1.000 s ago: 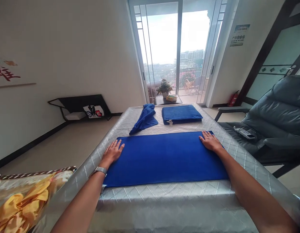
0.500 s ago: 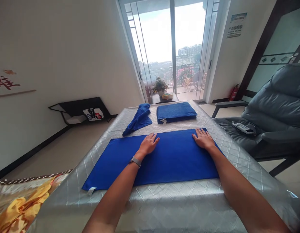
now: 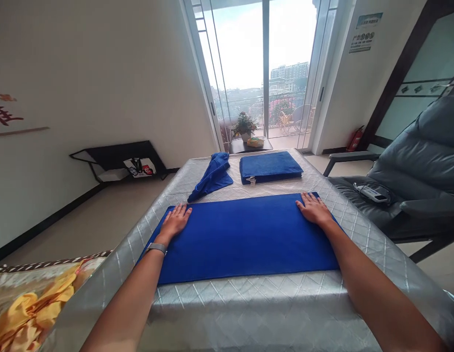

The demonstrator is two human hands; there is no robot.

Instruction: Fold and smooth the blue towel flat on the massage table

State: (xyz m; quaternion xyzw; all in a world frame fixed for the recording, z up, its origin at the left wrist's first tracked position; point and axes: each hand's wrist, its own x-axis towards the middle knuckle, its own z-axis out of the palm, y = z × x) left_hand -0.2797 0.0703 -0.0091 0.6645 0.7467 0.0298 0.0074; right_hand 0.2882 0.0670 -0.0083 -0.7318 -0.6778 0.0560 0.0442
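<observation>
Blue towel [image 3: 245,239]: spread flat on the desk [image 3: 249,296] right in front of me, its long side across my view, under both my palms.
Left hand [image 3: 176,219]: laid palm down near the towel's far left corner, fingers stretched out, grasping nothing.
Right hand [image 3: 314,209]: palm down by the far right corner, fingers straight and slightly apart, likewise grasping nothing.
Near edge: almost straight, with a strip of silver quilted cover between it and the desk's front.
Left edge: slants toward me; my left forearm hides the near left corner.
Right edge: partly hidden by my right forearm; a band of quilting lies outside it, then the grey armchair [image 3: 425,146] past the desk's side.
Far edge: the tip of a crumpled blue cloth [image 3: 212,177] lies just beside it, toward the left; a folded blue stack [image 3: 271,166] sits farther back, a strip of cover between.
Colour: deep, even blue, brighter than the stack's top.
Surface: smooth and thin, pressed flat, with neat sides.
</observation>
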